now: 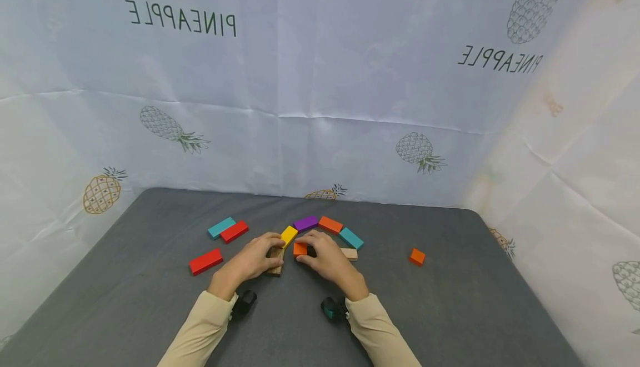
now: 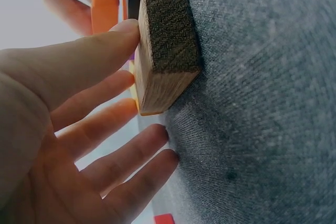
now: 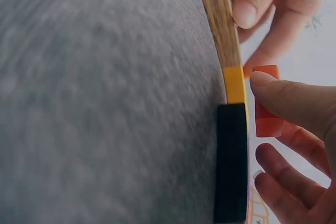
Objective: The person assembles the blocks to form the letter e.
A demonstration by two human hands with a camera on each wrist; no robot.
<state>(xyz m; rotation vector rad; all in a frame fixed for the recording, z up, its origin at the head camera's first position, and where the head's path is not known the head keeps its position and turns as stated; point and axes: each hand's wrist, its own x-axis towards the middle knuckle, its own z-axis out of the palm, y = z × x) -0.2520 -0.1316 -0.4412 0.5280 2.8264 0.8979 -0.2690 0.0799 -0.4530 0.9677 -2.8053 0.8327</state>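
Note:
In the head view my left hand (image 1: 254, 256) is at a brown wooden block (image 1: 276, 264), its thumb and fingers around it beside the yellow block (image 1: 288, 236). The left wrist view shows the thumb on the wooden block (image 2: 170, 40) and two fingertips at its far side; the other fingers are spread. My right hand (image 1: 330, 257) pinches an orange block (image 1: 300, 249) between thumb and fingers. In the right wrist view this orange block (image 3: 269, 124) is raised off the cloth, beside a black block (image 3: 231, 161) that my right hand partly hides in the head view.
Purple (image 1: 306, 223), orange (image 1: 330, 224) and teal (image 1: 351, 238) blocks curve behind my hands, with a pale wooden block (image 1: 349, 254) at right. Red (image 1: 205, 261), red (image 1: 234, 231) and teal (image 1: 221, 227) blocks lie left, a small orange one (image 1: 417, 256) far right.

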